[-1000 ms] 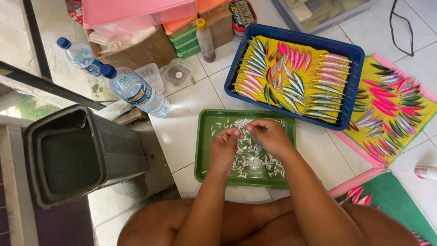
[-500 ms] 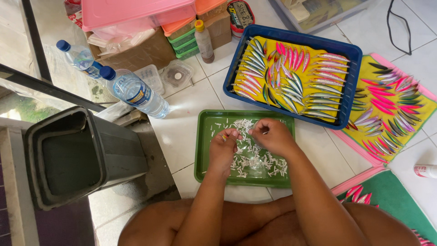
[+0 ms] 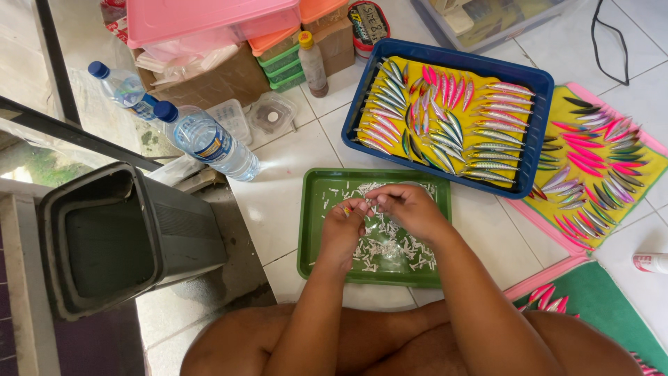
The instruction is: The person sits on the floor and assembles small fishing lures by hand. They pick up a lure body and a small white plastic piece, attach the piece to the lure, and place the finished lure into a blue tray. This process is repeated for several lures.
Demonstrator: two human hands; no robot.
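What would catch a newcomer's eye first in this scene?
Rows of bright pink, yellow and green fishing lures fill the blue plastic tray at upper right. Below it, both hands, left and right, pinch small pieces over the green plastic tray scattered with tiny white parts.

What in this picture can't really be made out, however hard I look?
- Head view: what the left hand and right hand pinch between them; fingers cover it and it is tiny.
- The shape of the small white pieces in the green tray: too small.
- The inside of the dark bin: in shadow.
- The green mat and its lures: cut off by the bottom right edge.
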